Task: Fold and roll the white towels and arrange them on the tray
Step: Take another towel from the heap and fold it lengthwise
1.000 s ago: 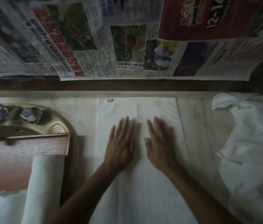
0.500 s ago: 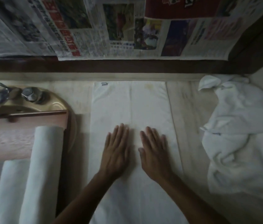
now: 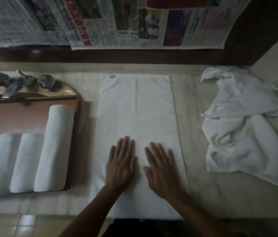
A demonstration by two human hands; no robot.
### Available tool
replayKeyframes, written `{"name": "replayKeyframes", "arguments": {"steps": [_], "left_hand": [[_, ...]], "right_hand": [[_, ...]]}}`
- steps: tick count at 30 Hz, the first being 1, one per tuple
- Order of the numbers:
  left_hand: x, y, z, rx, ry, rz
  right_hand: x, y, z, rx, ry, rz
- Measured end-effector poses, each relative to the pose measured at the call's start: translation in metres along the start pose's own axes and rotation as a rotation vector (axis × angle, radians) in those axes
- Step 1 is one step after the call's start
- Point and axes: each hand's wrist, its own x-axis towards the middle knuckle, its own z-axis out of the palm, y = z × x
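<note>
left hand [image 3: 120,164] flat, fingers straight, on folded towel [image 3: 138,117] | right hand [image 3: 161,170] likewise | tray [image 3: 15,115] at 9 o'clock

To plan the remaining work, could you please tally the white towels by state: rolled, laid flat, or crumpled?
Rolled towels on the tray: 4 (leftmost cut off at the edge)
Flat towel under the left hand and right hand: 1
Crumpled heap: 1 (towels inside uncountable)
Total: 6
</note>
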Motion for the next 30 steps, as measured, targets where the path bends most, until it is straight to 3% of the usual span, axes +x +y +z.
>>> {"name": "replayKeyframes", "arguments": {"steps": [6,9,14,20,30], "left_hand": [[-0.026,-0.078,-0.019,0.034,0.029,-0.115],[-0.044,-0.064,-0.026,-0.013,0.042,-0.171],[-0.074,0.019,-0.004,-0.019,-0.037,-0.062],[-0.094,-0.015,-0.011,0.076,-0.083,-0.076],[-0.139,-0.005,-0.019,0.073,-0.112,-0.067]], "right_hand": [[-0.006,0.082,-0.009,-0.049,-0.023,0.205],[-0.014,0.069,-0.017,-0.024,0.002,0.294],[-0.033,-0.024,-0.009,0.076,-0.069,0.089],[-0.046,0.006,-0.008,0.028,-0.102,0.083],[-0.089,-0.015,-0.004,0.004,-0.085,0.121]]}}
